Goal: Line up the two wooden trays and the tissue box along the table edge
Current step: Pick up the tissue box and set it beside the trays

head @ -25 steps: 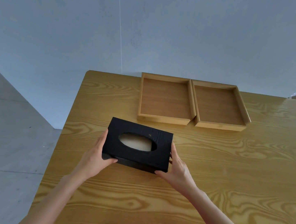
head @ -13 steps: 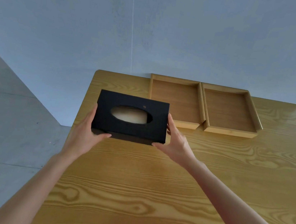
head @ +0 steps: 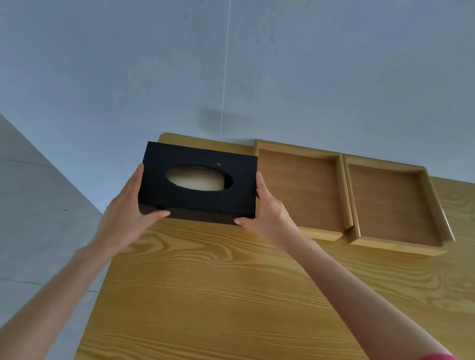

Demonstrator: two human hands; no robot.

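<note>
A black tissue box (head: 197,201) with an oval opening showing white tissue is held near the table's far left corner, just left of the wooden trays. My left hand (head: 128,210) grips its left end and my right hand (head: 268,214) grips its right end. Whether the box rests on the table or hovers just above it I cannot tell. Two shallow wooden trays stand side by side along the far edge: the left tray (head: 298,188) and the right tray (head: 390,203), touching each other. My right hand overlaps the left tray's near left corner.
The wooden table (head: 244,301) stretches toward me with its left edge running down beside my left arm. A grey wall stands right behind the far edge. Grey floor lies to the left.
Both hands have carried the tissue box from the middle of the table away from me to the far left corner, beside the left tray. The trays have not moved.
</note>
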